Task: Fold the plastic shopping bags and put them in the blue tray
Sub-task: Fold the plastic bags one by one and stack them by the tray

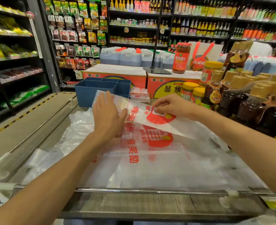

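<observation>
At the centre of the frame a translucent plastic shopping bag (150, 116) with red print is lifted part way off the counter; the left hand (109, 115) lies against its left part with fingers straight and together, palm pressed flat on the plastic, gripping nothing; the right hand (171, 105), just right of centre, pinches the upper edge of the bag between thumb and curled fingertips, holding that edge raised so the sheet slopes down toward the lower right. Beneath it, filling the middle and lower part of the frame, more bags of the same kind (150, 161) lie spread flat and overlapping on the glass counter top (41, 127), whose metal rail (150, 190) runs across the bottom. Just above the left hand stands the blue tray (88, 93), divided into compartments; whether anything lies inside cannot be told from this angle. Touching or just beside the tray's right wall sits a stack of folded bags (139, 95), white with red print, resting on the counter and not in the tray. Behind these, across the middle of the frame, are orange cartons (116, 77) with a black stand (156, 69) and a tall red sauce jar (181, 58) on top; at the right edge crowd dark bottles (231, 104) and yellow-lidded jars (195, 95); shelves of packaged goods (78, 30) fill the upper left and top.
</observation>
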